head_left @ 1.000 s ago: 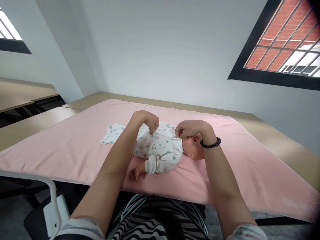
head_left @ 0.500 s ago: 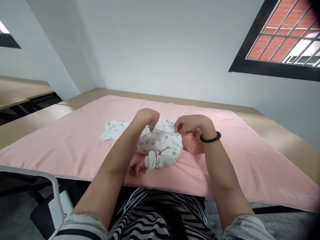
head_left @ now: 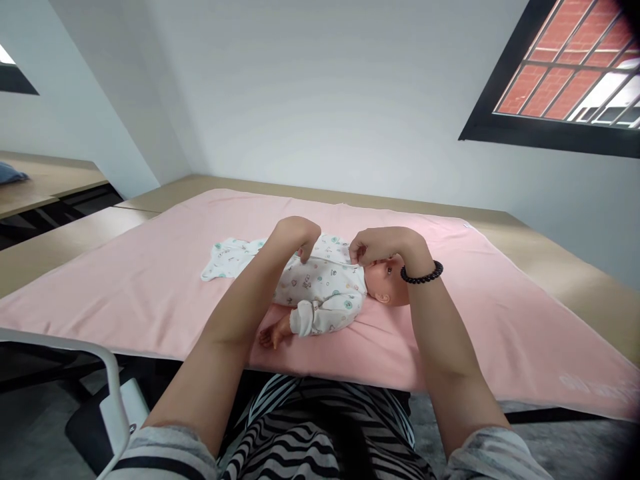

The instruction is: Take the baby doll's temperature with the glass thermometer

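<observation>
A baby doll (head_left: 388,283) lies on its back on a pink blanket (head_left: 165,267), head to the right. It wears a white printed baby garment (head_left: 320,283) whose legs spread out to the left. At the chest front my left hand (head_left: 300,237) is closed on the garment's edge, the fingertips partly hidden by the hand. Close to the doll's neck my right hand (head_left: 380,247) pinches the garment near the collar and covers part of the doll's face. One doll hand (head_left: 274,333) rests near the blanket's front edge.
The blanket covers much of a wooden table (head_left: 530,247) along a white wall. A barred window (head_left: 575,73) is at upper right. A white metal chair frame (head_left: 113,380) stands at lower left. Some blue cloth (head_left: 11,173) lies on another table at far left.
Both hands stay at the garment's front with almost no movement. The view shifts slightly, and a blue cloth now shows at the far left.
</observation>
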`<state>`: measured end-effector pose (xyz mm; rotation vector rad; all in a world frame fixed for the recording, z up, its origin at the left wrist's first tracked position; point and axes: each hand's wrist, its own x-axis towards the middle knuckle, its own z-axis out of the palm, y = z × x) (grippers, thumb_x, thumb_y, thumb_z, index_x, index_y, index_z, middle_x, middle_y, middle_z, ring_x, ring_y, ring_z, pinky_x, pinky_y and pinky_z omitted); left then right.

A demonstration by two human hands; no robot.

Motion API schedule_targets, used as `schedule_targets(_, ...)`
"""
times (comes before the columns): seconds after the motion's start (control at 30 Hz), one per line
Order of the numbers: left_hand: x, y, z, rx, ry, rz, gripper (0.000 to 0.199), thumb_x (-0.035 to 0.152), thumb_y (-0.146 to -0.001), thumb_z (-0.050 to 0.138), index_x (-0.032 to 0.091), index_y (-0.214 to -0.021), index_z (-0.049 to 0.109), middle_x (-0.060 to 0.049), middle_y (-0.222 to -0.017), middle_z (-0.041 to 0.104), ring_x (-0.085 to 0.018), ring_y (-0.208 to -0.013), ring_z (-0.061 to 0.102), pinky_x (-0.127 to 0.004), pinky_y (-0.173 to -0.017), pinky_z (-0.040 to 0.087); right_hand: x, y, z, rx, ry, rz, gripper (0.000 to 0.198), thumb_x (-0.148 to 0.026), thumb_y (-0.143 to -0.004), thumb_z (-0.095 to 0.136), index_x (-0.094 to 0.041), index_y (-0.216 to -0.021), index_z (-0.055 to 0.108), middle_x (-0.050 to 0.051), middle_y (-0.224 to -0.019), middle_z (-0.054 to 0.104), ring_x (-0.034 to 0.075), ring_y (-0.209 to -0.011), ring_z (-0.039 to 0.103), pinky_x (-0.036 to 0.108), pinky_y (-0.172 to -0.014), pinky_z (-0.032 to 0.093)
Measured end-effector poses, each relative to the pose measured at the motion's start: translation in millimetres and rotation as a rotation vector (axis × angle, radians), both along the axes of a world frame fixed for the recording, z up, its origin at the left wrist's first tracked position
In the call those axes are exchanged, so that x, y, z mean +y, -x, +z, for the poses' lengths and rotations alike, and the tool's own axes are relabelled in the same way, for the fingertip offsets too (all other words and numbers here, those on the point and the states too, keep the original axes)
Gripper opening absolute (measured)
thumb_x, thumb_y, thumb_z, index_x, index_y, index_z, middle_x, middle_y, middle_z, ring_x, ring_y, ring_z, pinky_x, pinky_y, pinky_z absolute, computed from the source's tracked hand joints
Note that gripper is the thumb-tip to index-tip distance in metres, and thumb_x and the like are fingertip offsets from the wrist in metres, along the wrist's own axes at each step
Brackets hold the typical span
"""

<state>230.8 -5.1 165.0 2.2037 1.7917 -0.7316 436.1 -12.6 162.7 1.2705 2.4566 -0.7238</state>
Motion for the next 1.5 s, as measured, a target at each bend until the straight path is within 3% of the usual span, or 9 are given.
schedule_targets(0.13, -2, -1, 1.3, 0.032, -0.015, 0.021, 0.04, 0.024, -0.058, 0.08, 0.021, -0.098, 0.078, -0.008, -0.114, 0.077, -0.029, -0.091, 0.069, -0.035, -0.076, 0.056, -1, 0, 1, -0.004, 0.004, -0.003, 0.024, -0.015, -0.066, 0.064, -0.024, -0.088, 0.068, 0.001, -0.081, 0.064, 0.015, -0.065, 0.052, 0.026, -0.052, 0.039)
schedule_targets(0.27, -5, -2, 2.2, 0.033, -0.025, 0.018, 0.042, 0.021, -0.06, 0.078, 0.02, -0.102, 0.077, -0.01, -0.115, 0.076, -0.031, -0.093, 0.069, -0.037, -0.077, 0.056, -1, 0, 1, -0.009, -0.003, -0.007, 0.024, -0.015, -0.066, 0.063, -0.024, -0.088, 0.068, 0.0, -0.079, 0.063, 0.015, -0.064, 0.051, 0.025, -0.051, 0.039)
schedule_targets(0.83, -17, -1, 11.3, 0.044, -0.062, -0.067, 0.022, 0.02, -0.063, 0.069, 0.018, -0.086, 0.07, -0.011, -0.099, 0.074, -0.027, -0.079, 0.066, -0.032, -0.061, 0.045, -3, 0, 3, -0.012, -0.01, -0.013, 0.026, -0.018, -0.068, 0.066, -0.024, -0.093, 0.07, 0.003, -0.085, 0.068, 0.016, -0.066, 0.055, 0.026, -0.054, 0.039)
schedule_targets(1.23, -26, 22, 26.5, -0.099, -0.057, -0.034, 0.02, 0.029, -0.064, 0.072, 0.022, -0.081, 0.065, -0.006, -0.099, 0.07, -0.025, -0.084, 0.062, -0.032, -0.065, 0.042, -4, -2, 5, 0.013, -0.033, 0.04, 0.024, -0.017, -0.066, 0.064, -0.024, -0.088, 0.07, 0.001, -0.088, 0.07, 0.018, -0.073, 0.058, 0.027, -0.058, 0.041)
schedule_targets(1.5, -39, 40, 34.4, -0.221, -0.046, -0.172, 0.017, 0.026, -0.065, 0.066, 0.022, -0.081, 0.064, -0.002, -0.082, 0.065, -0.017, -0.068, 0.054, -0.028, -0.061, 0.036, -8, -8, 9, 0.078, -0.004, 0.157, 0.024, -0.018, -0.07, 0.061, -0.024, -0.091, 0.07, 0.001, -0.094, 0.073, 0.019, -0.082, 0.062, 0.026, -0.062, 0.042)
